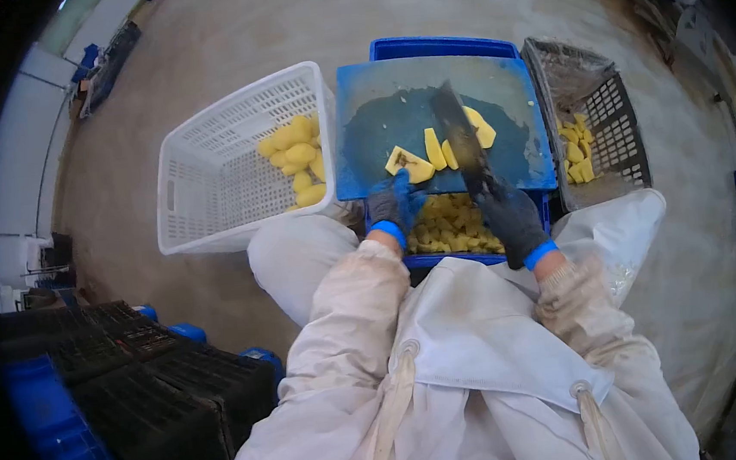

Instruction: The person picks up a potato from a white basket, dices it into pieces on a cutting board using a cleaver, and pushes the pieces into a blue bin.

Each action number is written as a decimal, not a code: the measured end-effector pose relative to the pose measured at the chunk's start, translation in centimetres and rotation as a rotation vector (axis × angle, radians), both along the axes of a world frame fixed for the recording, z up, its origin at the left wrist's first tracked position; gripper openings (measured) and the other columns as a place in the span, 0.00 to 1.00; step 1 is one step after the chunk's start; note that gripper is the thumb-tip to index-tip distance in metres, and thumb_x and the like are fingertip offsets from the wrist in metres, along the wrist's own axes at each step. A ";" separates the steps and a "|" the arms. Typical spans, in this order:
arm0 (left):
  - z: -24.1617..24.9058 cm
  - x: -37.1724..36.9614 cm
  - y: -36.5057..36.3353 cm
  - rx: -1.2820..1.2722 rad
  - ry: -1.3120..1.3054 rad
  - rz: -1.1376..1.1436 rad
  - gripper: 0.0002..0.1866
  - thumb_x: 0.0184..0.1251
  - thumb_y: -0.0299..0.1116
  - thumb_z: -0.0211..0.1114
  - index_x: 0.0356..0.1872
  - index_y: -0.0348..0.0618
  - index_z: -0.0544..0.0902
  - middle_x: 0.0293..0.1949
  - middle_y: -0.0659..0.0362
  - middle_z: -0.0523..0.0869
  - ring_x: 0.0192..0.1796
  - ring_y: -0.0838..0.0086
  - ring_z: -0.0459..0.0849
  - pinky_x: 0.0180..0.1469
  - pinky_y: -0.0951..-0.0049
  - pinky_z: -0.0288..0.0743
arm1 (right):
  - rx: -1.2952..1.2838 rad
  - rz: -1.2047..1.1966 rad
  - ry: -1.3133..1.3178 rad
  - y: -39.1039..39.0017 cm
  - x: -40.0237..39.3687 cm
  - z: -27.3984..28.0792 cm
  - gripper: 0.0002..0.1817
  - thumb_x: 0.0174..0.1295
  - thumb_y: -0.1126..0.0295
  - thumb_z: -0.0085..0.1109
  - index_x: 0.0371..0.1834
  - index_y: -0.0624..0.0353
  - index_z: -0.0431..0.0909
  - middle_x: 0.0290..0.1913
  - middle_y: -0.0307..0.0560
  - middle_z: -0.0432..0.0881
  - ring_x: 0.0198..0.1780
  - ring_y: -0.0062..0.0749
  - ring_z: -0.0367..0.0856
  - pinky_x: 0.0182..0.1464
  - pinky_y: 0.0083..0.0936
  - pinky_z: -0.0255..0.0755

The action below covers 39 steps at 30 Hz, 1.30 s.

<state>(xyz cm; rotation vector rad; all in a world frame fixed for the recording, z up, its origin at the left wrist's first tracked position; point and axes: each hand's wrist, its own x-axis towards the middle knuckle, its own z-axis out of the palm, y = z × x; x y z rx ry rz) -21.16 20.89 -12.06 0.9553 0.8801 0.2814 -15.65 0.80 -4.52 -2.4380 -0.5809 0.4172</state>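
Your right hand (512,219) grips the knife (462,140), fingers closed; your left hand (394,204) pinches a yellow piece (409,164) at the cutting board (378,134) near edge.

Quick count: two gloved hands, left hand (394,204) and right hand (512,217), one knife (462,140), one blue cutting board (378,134). About four yellow cut pieces (409,164) sit on the board. Three crates near it: one white basket (208,173), one blue crate (440,47), one dark basket (609,111). The pieces inside the crates are too many to count.
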 end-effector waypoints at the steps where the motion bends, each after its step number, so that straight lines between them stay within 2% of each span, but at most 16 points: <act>1: 0.6 -0.4 1.2 0.210 0.161 -0.198 0.18 0.64 0.38 0.58 0.49 0.36 0.73 0.37 0.48 0.81 0.32 0.59 0.84 0.31 0.67 0.80 | 0.111 -0.095 0.083 -0.9 -0.4 1.3 0.19 0.59 0.56 0.49 0.47 0.58 0.73 0.33 0.61 0.80 0.38 0.56 0.78 0.41 0.44 0.71; 2: 1.1 -0.3 1.8 0.210 0.160 -0.200 0.18 0.64 0.38 0.58 0.49 0.36 0.73 0.37 0.48 0.81 0.32 0.59 0.84 0.31 0.67 0.80 | 0.111 -0.097 0.082 -1.8 -0.7 1.2 0.19 0.59 0.56 0.49 0.47 0.58 0.73 0.33 0.61 0.80 0.38 0.56 0.78 0.41 0.44 0.71; 5: 2.7 0.7 2.8 1.644 0.146 -0.115 0.25 0.54 0.38 0.63 0.53 0.41 0.71 0.47 0.40 0.77 0.48 0.48 0.77 0.53 0.57 0.70 | 0.197 -0.134 0.113 -3.9 -1.4 0.3 0.18 0.58 0.57 0.52 0.46 0.57 0.74 0.31 0.60 0.80 0.36 0.55 0.78 0.38 0.44 0.70; 6: 1.9 1.6 3.4 1.791 0.187 -0.249 0.28 0.51 0.36 0.64 0.55 0.43 0.70 0.50 0.41 0.76 0.52 0.50 0.76 0.54 0.56 0.70 | 0.241 -0.135 0.070 -4.3 -1.6 -0.5 0.17 0.58 0.59 0.53 0.45 0.57 0.75 0.30 0.60 0.80 0.35 0.55 0.78 0.37 0.44 0.70; 7: 2.6 2.2 3.6 1.789 0.184 -0.251 0.28 0.51 0.36 0.64 0.55 0.43 0.70 0.50 0.41 0.76 0.52 0.50 0.76 0.54 0.56 0.70 | 0.285 -0.135 0.027 -4.6 -1.8 -1.1 0.15 0.58 0.60 0.53 0.44 0.57 0.76 0.29 0.60 0.79 0.34 0.55 0.78 0.36 0.44 0.70; 8: 3.3 2.8 3.8 1.574 0.340 -0.576 0.29 0.50 0.36 0.64 0.56 0.44 0.70 0.50 0.41 0.76 0.53 0.50 0.75 0.55 0.56 0.69 | 0.285 -0.135 0.026 -4.7 -2.0 -1.4 0.15 0.58 0.60 0.53 0.44 0.57 0.76 0.29 0.60 0.79 0.34 0.55 0.78 0.36 0.44 0.70; 9: 3.7 3.1 4.1 1.326 0.485 -0.881 0.30 0.50 0.36 0.65 0.58 0.45 0.70 0.50 0.42 0.76 0.54 0.50 0.75 0.55 0.56 0.68 | 0.255 -0.140 0.095 -4.7 -2.2 -1.5 0.13 0.58 0.65 0.53 0.43 0.58 0.75 0.29 0.55 0.79 0.30 0.45 0.77 0.34 0.37 0.70; 10: 3.5 3.0 4.4 1.331 0.486 -0.883 0.30 0.50 0.36 0.65 0.58 0.45 0.70 0.50 0.42 0.76 0.54 0.50 0.75 0.55 0.56 0.68 | 0.229 -0.148 0.164 -4.6 -2.3 -1.5 0.11 0.59 0.69 0.53 0.43 0.59 0.75 0.28 0.50 0.79 0.27 0.36 0.77 0.33 0.30 0.70; 11: 3.2 2.7 4.5 1.311 0.432 -0.883 0.29 0.51 0.38 0.64 0.58 0.45 0.70 0.50 0.42 0.76 0.53 0.50 0.75 0.55 0.55 0.68 | 0.231 -0.152 0.168 -4.5 -2.5 -1.4 0.11 0.59 0.69 0.53 0.43 0.59 0.75 0.28 0.50 0.79 0.27 0.36 0.77 0.33 0.30 0.70; 13: 1.8 1.9 4.3 1.287 0.381 -0.886 0.29 0.52 0.39 0.63 0.58 0.45 0.70 0.49 0.42 0.76 0.53 0.49 0.74 0.55 0.54 0.67 | 0.150 -0.024 -0.037 -3.9 -3.1 -0.2 0.14 0.57 0.59 0.53 0.37 0.59 0.75 0.26 0.58 0.79 0.32 0.55 0.78 0.33 0.45 0.70; 15: 0.7 1.2 3.7 1.371 0.397 -0.685 0.27 0.54 0.42 0.62 0.55 0.44 0.72 0.47 0.43 0.76 0.51 0.50 0.75 0.54 0.55 0.69 | 0.109 0.023 -0.044 -3.3 -3.3 -0.1 0.14 0.58 0.59 0.53 0.36 0.58 0.75 0.26 0.57 0.79 0.32 0.54 0.79 0.33 0.45 0.71; 28: 0.6 1.0 3.4 1.345 0.446 -0.660 0.27 0.53 0.43 0.63 0.55 0.44 0.73 0.47 0.43 0.77 0.51 0.51 0.75 0.54 0.56 0.68 | -0.330 0.257 -0.038 1.2 -0.8 -2.1 0.15 0.58 0.61 0.47 0.41 0.60 0.75 0.32 0.60 0.80 0.37 0.52 0.80 0.40 0.43 0.73; 34: -2.0 -0.1 5.1 1.191 0.280 -0.590 0.25 0.56 0.42 0.63 0.54 0.42 0.74 0.46 0.46 0.80 0.47 0.56 0.79 0.48 0.61 0.73 | 0.054 0.053 0.197 -1.3 -0.9 -1.4 0.17 0.58 0.61 0.50 0.43 0.62 0.75 0.35 0.61 0.80 0.39 0.53 0.80 0.41 0.41 0.72; 36: -0.5 0.4 5.3 0.365 0.153 -0.419 0.24 0.59 0.41 0.63 0.54 0.39 0.73 0.46 0.51 0.80 0.48 0.67 0.79 0.45 0.71 0.75 | 0.233 -0.025 0.088 -3.7 -2.1 -2.0 0.16 0.58 0.62 0.52 0.42 0.63 0.75 0.33 0.59 0.80 0.34 0.50 0.80 0.37 0.38 0.72; 38: 2.6 2.0 4.4 0.288 -0.002 -0.405 0.24 0.60 0.40 0.63 0.55 0.39 0.72 0.47 0.53 0.79 0.48 0.70 0.78 0.45 0.74 0.75 | 0.414 -0.112 -0.022 -5.4 -2.2 -2.3 0.14 0.58 0.64 0.53 0.42 0.63 0.74 0.31 0.58 0.81 0.30 0.47 0.81 0.33 0.35 0.73; 39: 4.9 3.1 3.5 0.203 -0.154 -0.384 0.24 0.61 0.39 0.63 0.56 0.39 0.72 0.47 0.55 0.78 0.48 0.73 0.78 0.45 0.78 0.75 | 0.490 -0.280 0.234 -6.1 -2.1 -2.3 0.13 0.58 0.66 0.54 0.42 0.63 0.74 0.29 0.53 0.80 0.25 0.39 0.79 0.28 0.31 0.72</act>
